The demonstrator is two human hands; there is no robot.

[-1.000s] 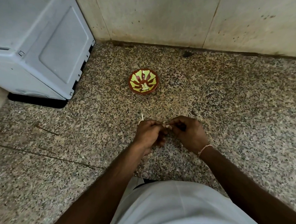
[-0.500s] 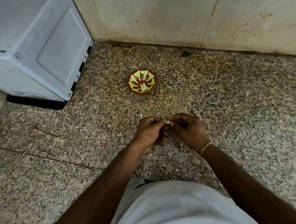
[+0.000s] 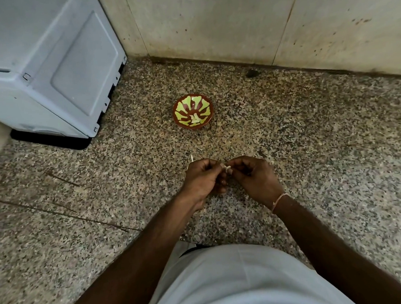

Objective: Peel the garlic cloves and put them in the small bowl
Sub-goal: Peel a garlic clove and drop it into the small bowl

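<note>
A speckled granite floor [image 3: 311,145] fills the view, meeting a pale tiled wall [image 3: 210,22] beyond the small bowl [image 3: 177,111]. Left of the bowl stands a white appliance [image 3: 48,67] on a dark base; no brand or writing can be read on it. The bowl is red-brown with yellow-green markings, and pale peeled cloves [image 3: 195,119] lie in its bottom. Nearer the person than the bowl, well apart from it, both hands meet above the floor. The left hand [image 3: 204,177] and right hand [image 3: 255,175] have their fingers curled, pinching a small pale garlic clove [image 3: 227,168] between their tips. A thin thread band [image 3: 278,198] circles the right wrist. Compared with half a second ago, the hands hold much the same pose and the bowl has not moved.
</note>
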